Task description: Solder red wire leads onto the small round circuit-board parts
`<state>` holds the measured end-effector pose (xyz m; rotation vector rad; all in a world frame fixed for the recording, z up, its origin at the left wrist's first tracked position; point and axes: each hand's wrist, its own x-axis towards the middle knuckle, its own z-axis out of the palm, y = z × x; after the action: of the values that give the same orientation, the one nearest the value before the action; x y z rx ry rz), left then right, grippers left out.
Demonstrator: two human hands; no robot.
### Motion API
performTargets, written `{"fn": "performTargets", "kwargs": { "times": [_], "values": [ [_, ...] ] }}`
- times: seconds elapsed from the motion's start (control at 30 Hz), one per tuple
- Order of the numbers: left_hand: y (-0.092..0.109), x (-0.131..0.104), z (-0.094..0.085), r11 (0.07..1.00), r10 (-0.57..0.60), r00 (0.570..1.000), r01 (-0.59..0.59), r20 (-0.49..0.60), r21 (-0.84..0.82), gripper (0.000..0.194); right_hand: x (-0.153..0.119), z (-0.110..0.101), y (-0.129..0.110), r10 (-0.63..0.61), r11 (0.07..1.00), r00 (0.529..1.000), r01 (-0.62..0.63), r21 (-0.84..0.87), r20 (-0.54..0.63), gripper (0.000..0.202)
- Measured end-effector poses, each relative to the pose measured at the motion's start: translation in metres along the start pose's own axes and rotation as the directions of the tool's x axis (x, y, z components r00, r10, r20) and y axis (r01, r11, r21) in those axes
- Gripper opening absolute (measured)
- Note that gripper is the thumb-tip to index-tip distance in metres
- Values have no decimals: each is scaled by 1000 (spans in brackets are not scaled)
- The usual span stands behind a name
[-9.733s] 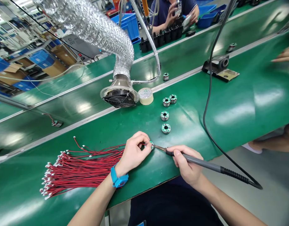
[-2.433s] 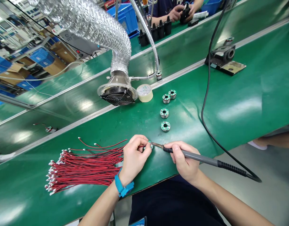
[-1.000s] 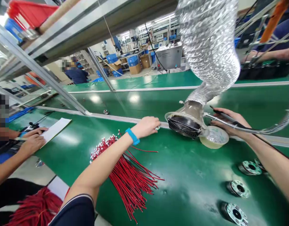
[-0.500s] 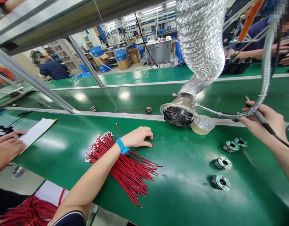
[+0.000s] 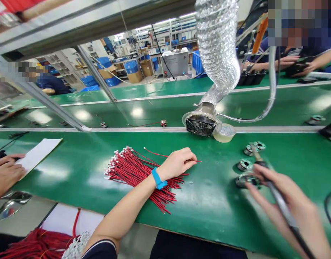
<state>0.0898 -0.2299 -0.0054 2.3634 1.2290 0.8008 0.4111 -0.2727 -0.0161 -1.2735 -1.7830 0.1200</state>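
Note:
My left hand (image 5: 178, 162), with a blue band on its wrist, pinches a single red wire (image 5: 154, 151); the wire's bare end sticks out past my fingertips. Under my forearm lies a spread bundle of red wires (image 5: 135, 169) with white connectors at their left ends. My right hand (image 5: 286, 201), blurred, grips a soldering iron (image 5: 279, 198) with its tip pointing up and left. Its thumb side is close to a small round motor part (image 5: 241, 181) with a green ring board; I cannot tell whether it touches. Another such part (image 5: 244, 165) stands just behind, with two more beyond.
A fume fan (image 5: 200, 126) hangs from a silver duct (image 5: 218, 46). Beside it stands a roll of clear tape (image 5: 225, 133). At left, another person's hands (image 5: 9, 172) rest by a white sheet (image 5: 42, 151). More red wires (image 5: 38, 244) lie low at left.
My right hand has come down and left with the soldering iron, from the cable side to the motor parts. My left hand has moved right, drawing a red wire away from the bundle.

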Motion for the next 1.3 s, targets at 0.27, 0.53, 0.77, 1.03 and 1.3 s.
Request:
{"fn": "performTargets", "kwargs": {
  "times": [0.27,0.53,0.77,1.03,1.3],
  "values": [
    [9,-14,16,999,28,997,-26,72,-27,19,-42,41,-43,-86,967,927,-11,256,364,49],
    [25,-16,29,965,-65,991,93,119,-244,17,-57,57,-50,103,967,962,-156,203,251,59],
    [37,-15,34,917,-148,982,181,118,-355,18,-55,62,-52,82,923,965,-168,347,250,53],
    [45,-14,35,878,-192,967,245,166,-410,19,-51,65,-50,104,876,956,-218,431,273,61],
    [49,-15,44,927,-106,989,135,100,-350,13,-43,64,-54,73,840,960,-204,502,269,59]
  ]
}}
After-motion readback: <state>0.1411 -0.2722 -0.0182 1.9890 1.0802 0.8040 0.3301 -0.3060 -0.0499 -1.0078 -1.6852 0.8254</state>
